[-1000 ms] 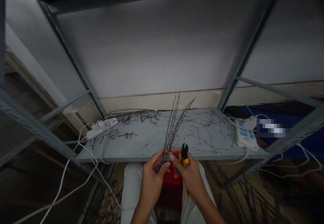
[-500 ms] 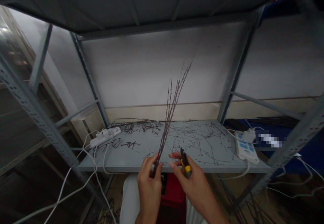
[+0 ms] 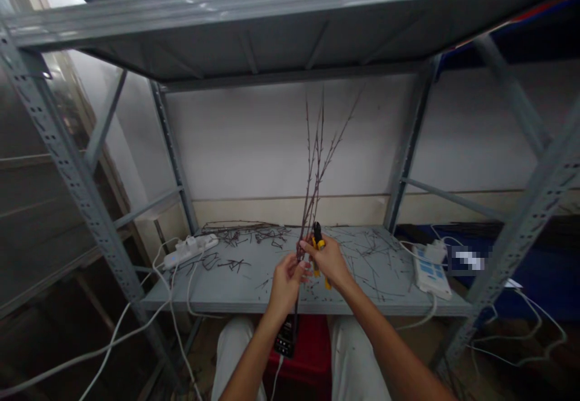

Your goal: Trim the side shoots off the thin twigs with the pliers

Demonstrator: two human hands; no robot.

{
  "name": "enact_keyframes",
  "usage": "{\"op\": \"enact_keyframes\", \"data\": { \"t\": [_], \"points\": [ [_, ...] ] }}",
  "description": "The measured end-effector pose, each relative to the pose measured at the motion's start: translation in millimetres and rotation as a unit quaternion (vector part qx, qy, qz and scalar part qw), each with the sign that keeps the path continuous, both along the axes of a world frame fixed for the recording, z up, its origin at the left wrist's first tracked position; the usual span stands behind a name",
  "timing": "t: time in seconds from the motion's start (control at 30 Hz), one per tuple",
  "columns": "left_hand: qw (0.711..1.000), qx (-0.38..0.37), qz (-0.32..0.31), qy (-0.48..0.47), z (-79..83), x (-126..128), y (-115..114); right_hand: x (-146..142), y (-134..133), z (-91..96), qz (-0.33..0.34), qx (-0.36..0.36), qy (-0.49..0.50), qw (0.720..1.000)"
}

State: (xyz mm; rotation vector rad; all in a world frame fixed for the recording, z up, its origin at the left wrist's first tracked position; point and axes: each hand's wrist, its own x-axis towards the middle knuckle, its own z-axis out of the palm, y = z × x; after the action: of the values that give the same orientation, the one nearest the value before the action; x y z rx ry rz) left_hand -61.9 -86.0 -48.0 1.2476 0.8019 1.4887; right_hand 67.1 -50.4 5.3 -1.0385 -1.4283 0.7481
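Observation:
A bundle of thin dark budded twigs (image 3: pixel 309 211) stands nearly upright above the front of the shelf, its tips fanning apart against the white wall. My left hand (image 3: pixel 286 281) is closed round its lower part, and the stem ends run down below the fist. My right hand (image 3: pixel 331 261) grips a pair of cutters (image 3: pixel 319 244) with black jaws and yellow handles. Its thumb and fingertips also touch the twigs just above my left hand. The cutters' jaws point upward beside the stems; whether they touch a stem I cannot tell.
Cut twig pieces (image 3: pixel 233 264) and longer twigs (image 3: pixel 240 226) lie scattered on the grey metal shelf (image 3: pixel 267 308). White power strips sit at its left (image 3: pixel 190 250) and right (image 3: pixel 432 274) ends, with cables hanging down. An upper shelf (image 3: pixel 281 44) spans overhead. Below is a red stool (image 3: pixel 312 352).
Both hands have moved up and forward with the twigs. My right hand has come in to touch the bundle, whose tips now spread wider. The view has tilted upward.

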Motion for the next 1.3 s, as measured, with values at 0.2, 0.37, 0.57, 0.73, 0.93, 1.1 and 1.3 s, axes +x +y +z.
{"op": "enact_keyframes", "data": {
  "t": [0.2,0.37,0.57,0.73,0.93,1.1,1.3],
  "points": [
    [1.000,0.002,0.018,-0.023,2.7,-3.0,26.7,-0.5,16.1,-6.8,0.006,-0.017,0.002,1.000],
    [0.997,0.001,0.053,-0.061,-1.2,-0.9,29.1,3.1,19.7,-10.5,0.012,-0.034,0.014,0.999],
    [0.991,-0.029,0.068,-0.114,-7.9,9.2,33.9,2.6,24.8,-16.4,0.031,-0.045,0.036,0.998],
    [0.981,-0.063,0.096,-0.154,-17.0,13.1,40.1,-3.3,26.8,-23.4,0.046,-0.058,0.043,0.996],
    [0.980,-0.083,0.103,-0.150,-20.6,4.0,46.1,-10.1,27.9,-31.8,0.058,-0.076,0.044,0.994],
    [0.984,-0.078,0.083,-0.140,-21.9,-2.4,43.8,-11.7,29.6,-38.8,0.067,-0.090,0.049,0.992],
    [0.964,-0.103,0.082,-0.229,-28.6,-5.0,43.3,-12.1,26.1,-47.0,0.062,-0.091,0.057,0.992]
  ]
}}
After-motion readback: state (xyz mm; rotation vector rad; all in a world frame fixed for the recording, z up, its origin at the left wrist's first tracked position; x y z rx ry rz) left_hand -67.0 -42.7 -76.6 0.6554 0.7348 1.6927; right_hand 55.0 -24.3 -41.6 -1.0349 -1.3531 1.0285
